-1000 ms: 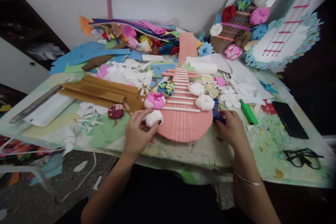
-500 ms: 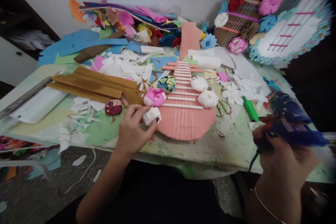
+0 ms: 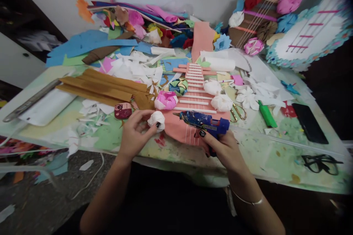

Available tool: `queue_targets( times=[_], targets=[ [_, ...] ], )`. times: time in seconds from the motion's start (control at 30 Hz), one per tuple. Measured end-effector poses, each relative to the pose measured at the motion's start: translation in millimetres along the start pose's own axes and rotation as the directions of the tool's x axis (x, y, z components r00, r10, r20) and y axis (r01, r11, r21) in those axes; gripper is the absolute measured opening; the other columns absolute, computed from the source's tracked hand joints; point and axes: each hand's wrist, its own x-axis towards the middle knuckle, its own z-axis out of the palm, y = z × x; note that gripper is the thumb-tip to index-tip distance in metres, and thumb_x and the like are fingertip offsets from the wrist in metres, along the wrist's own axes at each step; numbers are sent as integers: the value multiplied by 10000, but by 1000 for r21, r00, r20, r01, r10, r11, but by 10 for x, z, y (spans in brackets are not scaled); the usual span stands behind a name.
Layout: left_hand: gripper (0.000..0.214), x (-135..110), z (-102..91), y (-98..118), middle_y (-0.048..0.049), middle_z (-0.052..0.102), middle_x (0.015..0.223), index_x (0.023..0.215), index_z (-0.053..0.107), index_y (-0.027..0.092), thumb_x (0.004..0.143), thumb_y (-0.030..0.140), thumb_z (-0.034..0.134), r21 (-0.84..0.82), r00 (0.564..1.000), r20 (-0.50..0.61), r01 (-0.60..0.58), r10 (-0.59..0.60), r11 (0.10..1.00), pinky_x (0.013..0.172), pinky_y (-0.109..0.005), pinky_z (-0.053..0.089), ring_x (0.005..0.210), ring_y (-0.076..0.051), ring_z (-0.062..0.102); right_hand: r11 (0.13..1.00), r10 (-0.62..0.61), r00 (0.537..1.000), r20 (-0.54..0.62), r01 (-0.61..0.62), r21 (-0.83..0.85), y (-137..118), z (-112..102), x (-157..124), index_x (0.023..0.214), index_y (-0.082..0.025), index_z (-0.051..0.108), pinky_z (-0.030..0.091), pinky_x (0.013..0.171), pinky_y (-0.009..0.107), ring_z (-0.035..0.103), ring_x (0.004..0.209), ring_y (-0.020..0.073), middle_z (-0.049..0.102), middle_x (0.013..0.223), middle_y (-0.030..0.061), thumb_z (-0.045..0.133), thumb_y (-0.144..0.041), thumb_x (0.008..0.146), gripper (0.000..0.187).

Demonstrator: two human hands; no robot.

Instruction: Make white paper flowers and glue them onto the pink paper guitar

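A white paper flower [image 3: 156, 120] is pinched between the thumb and fingers of my left hand [image 3: 138, 132], at the left edge of a pink paper guitar [image 3: 176, 127]. My right hand [image 3: 220, 145] grips a blue hot glue gun [image 3: 204, 120] above the guitar's lower body, its nozzle pointing left towards the flower. On the guitar lie white paper bars and strings. A pink-and-white flower [image 3: 166, 100] and a green-and-blue flower [image 3: 178, 86] sit along its left side. Two white flowers [image 3: 221, 102] are on its right side.
Scissors [image 3: 237, 112], a green tube [image 3: 267, 114], a black phone [image 3: 310, 123] and eyeglasses [image 3: 322, 164] lie to the right. Brown crepe paper [image 3: 102, 86] and a dark red case [image 3: 122, 111] are left. Paper scraps crowd the back, below two decorated guitars [image 3: 309, 33].
My right hand has brought the glue gun from the far right to over the guitar, uncovering the phone and eyeglasses. My left hand has drawn the white flower slightly off the guitar's edge.
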Motion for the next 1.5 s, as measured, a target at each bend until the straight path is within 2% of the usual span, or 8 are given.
queue_targets(
  times=[0.17,0.27,0.37,0.5,0.67,0.8,1.23,1.5],
  targets=[
    [306,17,-100,-66,-50,660,945,979,621,230,732,406,661,-451,966,14,235,-256,861,598,-254,533,761,-158,630,995,-93,994,52,94,-30,40,24,-49,598,-181,544,383,419,196,462,438,66,517,486,-36,554,-368,898,354],
    [411,-20,-147,-14,-77,671,1061,1073,617,273,820,573,495,-438,954,110,298,-278,848,625,-333,566,847,-216,660,978,-193,979,68,197,-67,-8,49,-80,646,-193,588,426,463,205,476,480,73,531,539,-38,588,-329,882,272],
    [494,-49,-115,26,-100,675,1127,1121,617,274,844,627,410,-387,941,168,338,-295,858,683,-420,587,960,-279,661,950,-282,956,79,290,-118,-73,80,-93,744,-204,645,490,574,233,547,583,96,593,643,-24,591,-303,880,176],
    [437,-48,-16,63,-86,686,1144,1077,663,246,764,542,585,-534,896,202,439,-395,722,654,-370,591,939,-263,667,916,-321,942,101,335,-221,-129,87,-113,931,-220,667,507,718,268,613,782,133,668,871,2,578,-294,887,123],
    [341,-51,58,154,-38,739,938,988,702,182,682,332,731,-753,879,272,448,-391,482,626,-225,571,771,-157,674,908,-284,947,149,315,-277,-170,62,-140,864,-203,636,472,714,265,607,827,152,644,823,9,549,-310,904,144],
    [323,-75,78,178,-32,745,905,957,717,143,659,256,768,-810,872,322,455,-369,369,647,-212,574,743,-145,678,898,-304,943,138,332,-290,-203,69,-134,826,-207,610,447,687,242,590,786,130,629,790,-10,554,-309,905,141],
    [385,-91,19,131,-53,722,1002,1045,674,152,681,262,735,-821,864,321,458,-387,340,747,-263,564,860,-179,675,911,-308,948,74,317,-265,-137,11,-178,1063,-266,639,457,716,228,590,791,111,668,914,-30,576,-259,899,176],
    [263,-64,35,211,-47,746,958,966,681,175,713,249,685,-852,869,273,417,-413,316,710,-261,587,845,-177,695,908,-249,958,141,282,-310,-163,-24,-235,844,-193,603,443,719,279,579,799,148,609,812,11,540,-327,914,164]
  ],
)
